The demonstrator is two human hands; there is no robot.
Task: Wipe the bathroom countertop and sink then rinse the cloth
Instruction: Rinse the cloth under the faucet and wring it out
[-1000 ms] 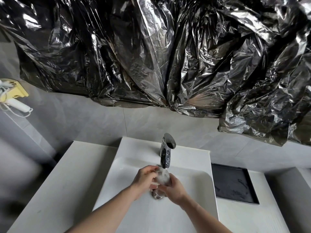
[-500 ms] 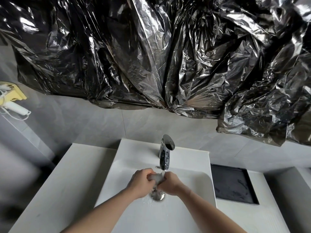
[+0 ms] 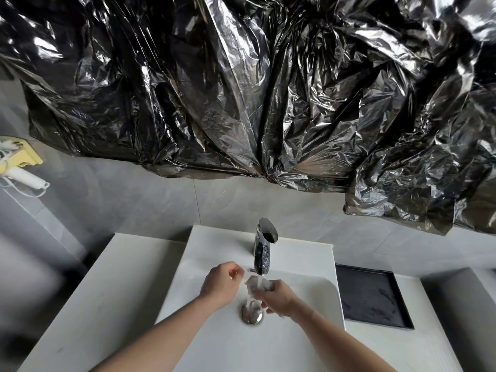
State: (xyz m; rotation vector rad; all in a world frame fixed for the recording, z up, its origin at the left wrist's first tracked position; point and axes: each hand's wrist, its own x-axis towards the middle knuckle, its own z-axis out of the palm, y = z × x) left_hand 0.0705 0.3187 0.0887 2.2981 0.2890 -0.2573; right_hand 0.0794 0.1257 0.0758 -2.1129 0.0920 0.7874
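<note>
A small white cloth (image 3: 256,284) is bunched under the running water of the chrome faucet (image 3: 263,247). My right hand (image 3: 277,296) grips the cloth from the right, over the white sink (image 3: 308,288). My left hand (image 3: 221,283) is just left of the cloth, fingers curled, with a small gap between it and the cloth. Water falls past the cloth onto the round chrome drain (image 3: 251,314). The white countertop (image 3: 102,291) lies left of the sink.
A black square recess (image 3: 373,299) sits in the counter right of the sink. Crumpled black plastic sheeting (image 3: 241,89) covers the wall above. A yellow-and-white object (image 3: 18,162) hangs on the left wall. A grey side wall (image 3: 461,318) bounds the right.
My hands were pressed together on the cloth under the faucet. Now my left hand has pulled away to the left and the cloth stays in my right hand.
</note>
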